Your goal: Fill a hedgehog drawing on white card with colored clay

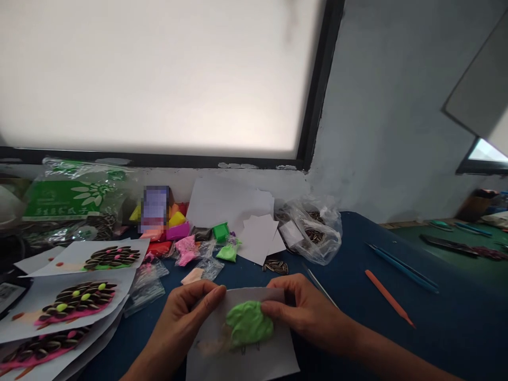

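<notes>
A white paper card (pixel 278 365) is held up between both hands, over the blue table. On it a flattened patch of bright green modelling clay (pixel 250 324) covers the middle, with a pale peach clay part blurred at its left and small drawn marks below. My left hand (pixel 186 312) pinches the card's upper left edge, thumb in front. At the upper right edge my right hand (pixel 304 307) grips the card, its thumb pressed on the clay's right side. The fingers behind the card are hidden.
Finished hedgehog cards with sunflower seeds (pixel 79 301) are stacked at left. Behind lie coloured clay packets (pixel 186 248), blank white cards (pixel 257 238), loose sunflower seeds (pixel 275 265) and a clear bag of seeds (pixel 315 233). At right rest an orange modelling tool (pixel 389 298) and blue tweezers (pixel 402 268).
</notes>
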Demonstrator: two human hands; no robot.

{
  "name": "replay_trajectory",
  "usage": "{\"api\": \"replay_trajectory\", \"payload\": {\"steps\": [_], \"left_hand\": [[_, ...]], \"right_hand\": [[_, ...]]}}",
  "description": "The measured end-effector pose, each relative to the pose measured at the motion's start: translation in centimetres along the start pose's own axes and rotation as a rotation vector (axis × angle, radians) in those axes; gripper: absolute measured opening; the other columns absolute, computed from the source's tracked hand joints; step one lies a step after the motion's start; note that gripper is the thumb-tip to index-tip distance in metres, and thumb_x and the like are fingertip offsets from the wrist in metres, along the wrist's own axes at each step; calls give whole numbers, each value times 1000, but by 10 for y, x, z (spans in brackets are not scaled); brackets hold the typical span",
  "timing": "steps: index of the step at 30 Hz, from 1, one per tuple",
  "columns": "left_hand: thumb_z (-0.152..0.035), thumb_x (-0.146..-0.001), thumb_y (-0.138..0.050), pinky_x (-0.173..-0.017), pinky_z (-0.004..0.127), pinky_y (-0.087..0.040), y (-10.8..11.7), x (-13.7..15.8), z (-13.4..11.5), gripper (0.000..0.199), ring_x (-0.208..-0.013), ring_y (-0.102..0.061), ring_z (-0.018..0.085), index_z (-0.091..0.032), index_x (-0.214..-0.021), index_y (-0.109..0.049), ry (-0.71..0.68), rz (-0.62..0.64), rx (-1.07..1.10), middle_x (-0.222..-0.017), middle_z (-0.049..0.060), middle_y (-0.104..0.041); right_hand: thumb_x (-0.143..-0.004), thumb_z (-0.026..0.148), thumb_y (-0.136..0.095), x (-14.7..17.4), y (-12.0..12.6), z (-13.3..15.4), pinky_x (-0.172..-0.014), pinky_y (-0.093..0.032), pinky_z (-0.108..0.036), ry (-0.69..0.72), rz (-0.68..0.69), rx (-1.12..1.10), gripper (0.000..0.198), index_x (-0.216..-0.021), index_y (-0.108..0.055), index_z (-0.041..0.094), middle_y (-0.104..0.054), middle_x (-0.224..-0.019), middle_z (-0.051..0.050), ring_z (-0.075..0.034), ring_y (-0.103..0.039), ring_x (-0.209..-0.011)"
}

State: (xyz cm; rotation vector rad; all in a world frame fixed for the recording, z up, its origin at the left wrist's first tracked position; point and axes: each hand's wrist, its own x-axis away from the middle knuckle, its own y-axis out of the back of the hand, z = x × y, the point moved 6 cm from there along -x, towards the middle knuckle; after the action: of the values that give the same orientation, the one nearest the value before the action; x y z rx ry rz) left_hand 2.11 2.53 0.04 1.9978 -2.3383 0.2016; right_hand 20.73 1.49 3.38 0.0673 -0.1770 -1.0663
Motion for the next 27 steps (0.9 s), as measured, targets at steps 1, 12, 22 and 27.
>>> {"api": "replay_trajectory", "payload": {"steps": [1, 12, 22, 27], "left_hand": [[-64, -63, -77, -45, 15, -33, 0, 0, 0, 50, -48, -46, 7, -16, -65, -65, 20, -3, 33, -55, -4, -56], [-58, -66, -80, -45, 15, -35, -1, -10, 14, 46, -47, -49, 6, -15, -66, -64, 99, 139, 163, -56, -2, -61], [-64, -61, -79, -48, 19, -39, 2, -10, 14, 50, -49, -52, 10, -17, -68, -62, 111, 54, 113, -58, -2, -62], [-68, -63, -71, -44, 19, -35, 7, -16, 14, 52, -48, -49, 11, -17, -69, -65, -14, -45, -119, -56, -3, -57]], "right_hand": [[-79, 47, -73, 0, 0, -2, -59, -42, -23, -9, 2, -23, 36, -76, -64, 13, -61, -73, -3, -15, -57, -67], [-80, 50, -71, -1, -7, 3, -59, -43, -20, 0, 122, -90, 37, -79, -68, 13, -63, -74, -2, -12, -57, -64], [-81, 64, -63, 1, -3, 0, -66, -46, -23, -88, 12, -72, 48, -88, -68, 17, -60, -82, -3, -15, -58, -77], [-84, 58, -60, -1, -3, -6, -58, -41, -22, -61, -2, 18, 41, -78, -57, 17, -53, -74, 0, -12, -51, -65]]}}
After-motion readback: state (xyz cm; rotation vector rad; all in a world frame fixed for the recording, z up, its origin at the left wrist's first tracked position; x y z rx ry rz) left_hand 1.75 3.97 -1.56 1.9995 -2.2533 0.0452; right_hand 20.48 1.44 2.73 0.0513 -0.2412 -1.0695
